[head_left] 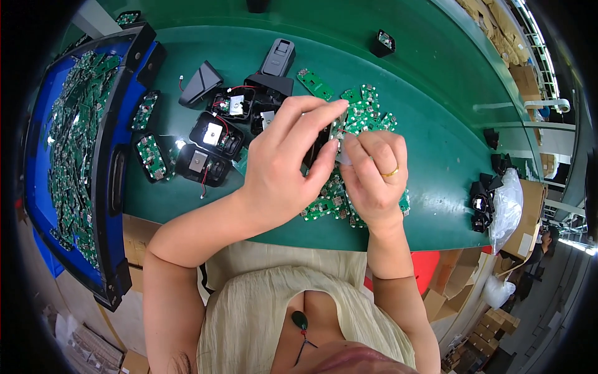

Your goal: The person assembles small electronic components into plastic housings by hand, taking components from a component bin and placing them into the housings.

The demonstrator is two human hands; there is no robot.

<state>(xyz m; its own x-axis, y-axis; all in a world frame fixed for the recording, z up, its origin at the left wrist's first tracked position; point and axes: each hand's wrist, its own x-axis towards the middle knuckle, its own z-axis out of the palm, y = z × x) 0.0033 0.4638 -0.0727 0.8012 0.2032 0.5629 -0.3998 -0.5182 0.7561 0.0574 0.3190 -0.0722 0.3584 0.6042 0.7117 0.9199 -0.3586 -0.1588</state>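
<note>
My left hand (pixel 280 153) is closed, thumb and fingers gripping a small green circuit board (pixel 338 126) by its edges. A dark shape shows behind the board, mostly covered by my fingers. My right hand (pixel 377 171), with a ring on one finger, is pinched right beside the board's lower end; what lies between its fingertips is hidden. Under and around both hands lies a loose pile of green circuit boards (pixel 372 111). To the left stand several opened black plastic housings (pixel 215 135) with pale square parts and thin red wires.
A blue tray with a black frame (pixel 112 181), heaped with circuit boards (pixel 78 137), stands at the left. Two board-filled housings (pixel 150 157) lie beside it. Closed black housings (pixel 278 57) sit at the back. Black parts and a clear plastic bag (pixel 507 209) are at the right edge.
</note>
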